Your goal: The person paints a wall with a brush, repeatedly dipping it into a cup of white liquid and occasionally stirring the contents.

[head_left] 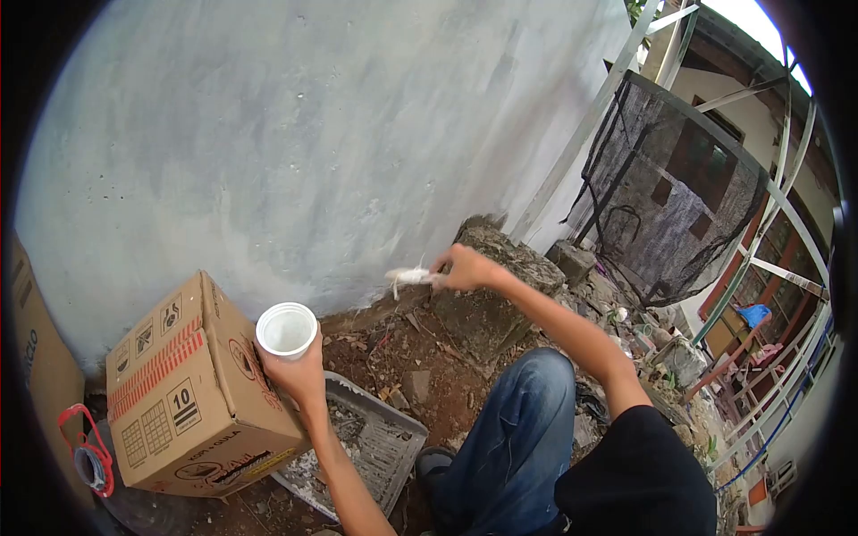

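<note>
My left hand (pixel 299 369) is wrapped round a white plastic cup (pixel 287 330), whose open mouth faces up and looks empty. Out to the right, my right hand (pixel 460 269) pinches a small white object (pixel 408 276), blurred, in front of the wall; I cannot make out what it is. A cardboard box (pixel 192 393) with red and black print stands just left of the cup. Below my left hand lies a grey ridged tray (pixel 393 447) with pale bits scattered in it.
A grey painted wall (pixel 268 134) rises ahead. A large rock (pixel 487 308) lies at its foot, with rubble to the right. Black netting (pixel 670 179) hangs at the upper right. A red-handled item (pixel 103 460) is at the lower left.
</note>
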Tool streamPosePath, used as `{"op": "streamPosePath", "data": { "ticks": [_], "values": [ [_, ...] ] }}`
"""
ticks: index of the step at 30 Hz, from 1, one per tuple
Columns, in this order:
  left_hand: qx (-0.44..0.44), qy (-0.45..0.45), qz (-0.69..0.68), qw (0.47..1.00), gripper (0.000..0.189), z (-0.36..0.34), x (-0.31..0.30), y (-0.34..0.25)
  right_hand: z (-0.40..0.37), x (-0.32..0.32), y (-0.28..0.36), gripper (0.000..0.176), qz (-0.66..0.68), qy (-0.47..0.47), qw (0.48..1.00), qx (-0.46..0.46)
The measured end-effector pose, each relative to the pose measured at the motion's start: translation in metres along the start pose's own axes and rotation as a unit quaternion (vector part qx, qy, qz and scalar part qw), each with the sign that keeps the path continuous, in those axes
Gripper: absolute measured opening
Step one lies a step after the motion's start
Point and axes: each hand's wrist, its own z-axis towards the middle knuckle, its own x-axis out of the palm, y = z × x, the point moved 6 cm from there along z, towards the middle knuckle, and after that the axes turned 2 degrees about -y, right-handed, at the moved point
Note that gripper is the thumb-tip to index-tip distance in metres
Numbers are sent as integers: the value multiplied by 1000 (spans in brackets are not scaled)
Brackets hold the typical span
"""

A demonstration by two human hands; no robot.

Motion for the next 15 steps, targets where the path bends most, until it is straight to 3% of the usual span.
{"op": "streamPosePath", "data": {
  "ticks": [1,3,5,11,15],
  "values": [
    [-4,0,-2,1000,59,1,-1,-2,7,-17,-1,28,-34,-30,999,-15],
    [-4,-2,-2,1000,60,1,-3,-1,19,-57,-9,30,-9,-1,999,48],
    [4,-3,3,1000,60,2,-3,1,19,-111,3,33,-4,-34,996,81],
    [-3,-11,9,1000,61,2,-1,-1,30,-262,39,26,-15,-175,982,74],
    [8,-7,2,1000,55,3,-3,-7,38,-346,55,24,-45,-254,958,125]
  ]
}}
